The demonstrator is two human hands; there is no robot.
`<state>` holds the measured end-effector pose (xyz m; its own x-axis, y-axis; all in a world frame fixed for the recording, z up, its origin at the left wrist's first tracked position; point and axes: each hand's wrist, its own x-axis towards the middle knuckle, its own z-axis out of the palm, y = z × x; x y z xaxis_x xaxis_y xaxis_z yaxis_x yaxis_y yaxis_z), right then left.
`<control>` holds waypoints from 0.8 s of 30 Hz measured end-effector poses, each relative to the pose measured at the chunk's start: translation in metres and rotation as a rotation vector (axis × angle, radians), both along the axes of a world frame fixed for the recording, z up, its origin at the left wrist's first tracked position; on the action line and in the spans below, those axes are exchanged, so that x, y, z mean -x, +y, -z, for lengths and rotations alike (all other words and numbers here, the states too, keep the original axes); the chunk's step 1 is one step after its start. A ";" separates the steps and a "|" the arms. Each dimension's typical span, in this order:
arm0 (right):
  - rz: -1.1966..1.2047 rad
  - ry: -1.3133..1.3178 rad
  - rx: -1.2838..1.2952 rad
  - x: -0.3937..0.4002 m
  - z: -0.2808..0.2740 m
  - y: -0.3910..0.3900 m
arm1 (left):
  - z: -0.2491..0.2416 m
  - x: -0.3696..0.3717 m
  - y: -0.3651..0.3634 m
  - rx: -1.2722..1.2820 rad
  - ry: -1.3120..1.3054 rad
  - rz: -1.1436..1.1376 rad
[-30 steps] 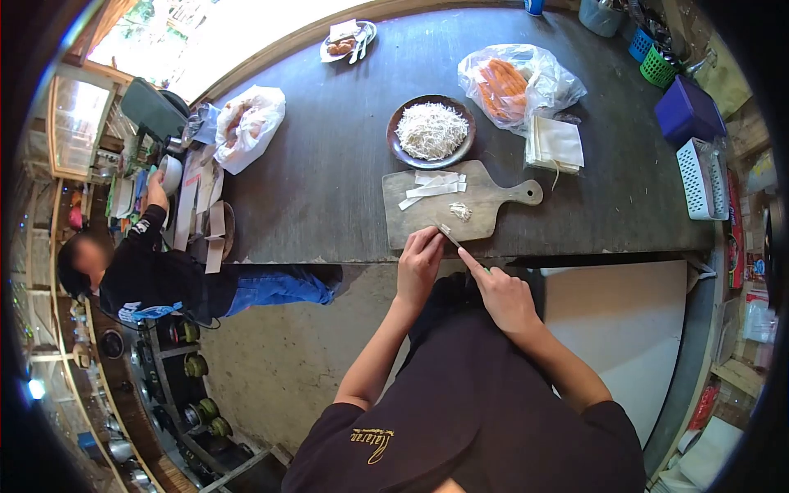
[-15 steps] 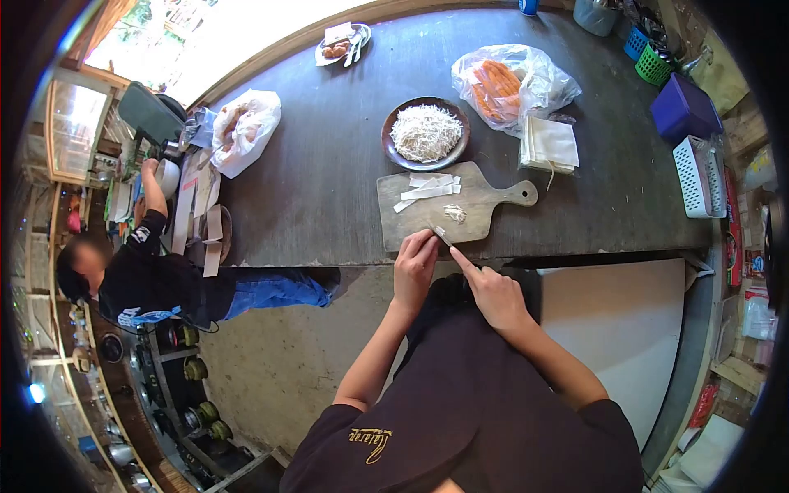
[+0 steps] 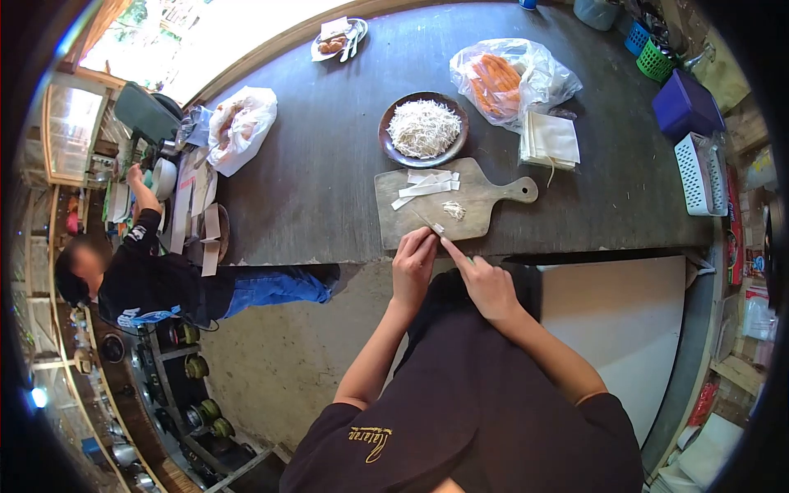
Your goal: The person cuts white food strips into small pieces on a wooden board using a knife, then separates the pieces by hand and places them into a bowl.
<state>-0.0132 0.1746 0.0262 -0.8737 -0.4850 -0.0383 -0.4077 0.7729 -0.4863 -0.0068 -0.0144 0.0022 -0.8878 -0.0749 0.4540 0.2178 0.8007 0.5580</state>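
Note:
At the near edge of the table, my right hand (image 3: 490, 286) is closed around a knife, its index finger stretched along it. The thin blade (image 3: 422, 219) points up and left over the wooden cutting board (image 3: 478, 191). Beside it, my left hand (image 3: 413, 267) is pinched at the board's front edge; what its fingers hold is hidden. Tiny white bits (image 3: 438, 229) lie by the blade. On the board are several flat white strips (image 3: 426, 187) and a small heap of fine white shreds (image 3: 454, 210). Behind the board stands a dark bowl (image 3: 384, 135) piled with white shreds (image 3: 423, 129).
A clear bag of orange food (image 3: 496, 86) and a stack of white packets (image 3: 551, 141) lie behind the board. Another bag (image 3: 241, 127) and a plate of food (image 3: 316, 51) are farther left. Baskets (image 3: 701, 177) line the right. Another person (image 3: 164, 275) works at the left.
The knife has tilted, its blade now pointing further left. My right hand has shifted slightly left, closer to my left hand. The other person's hand has moved a little left.

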 end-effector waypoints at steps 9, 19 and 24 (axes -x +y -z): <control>-0.022 0.046 -0.073 -0.008 -0.019 0.012 | 0.004 -0.001 -0.001 0.006 0.018 -0.007; -0.019 0.006 0.118 0.012 0.013 -0.002 | 0.003 -0.001 0.000 0.043 0.015 0.006; -0.019 -0.122 0.246 0.022 0.001 0.014 | -0.013 -0.002 -0.004 0.072 -0.012 0.015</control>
<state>-0.0356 0.1885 0.0255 -0.8607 -0.5086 -0.0217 -0.3479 0.6187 -0.7044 -0.0052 -0.0183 0.0155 -0.8941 -0.0291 0.4468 0.2234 0.8357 0.5016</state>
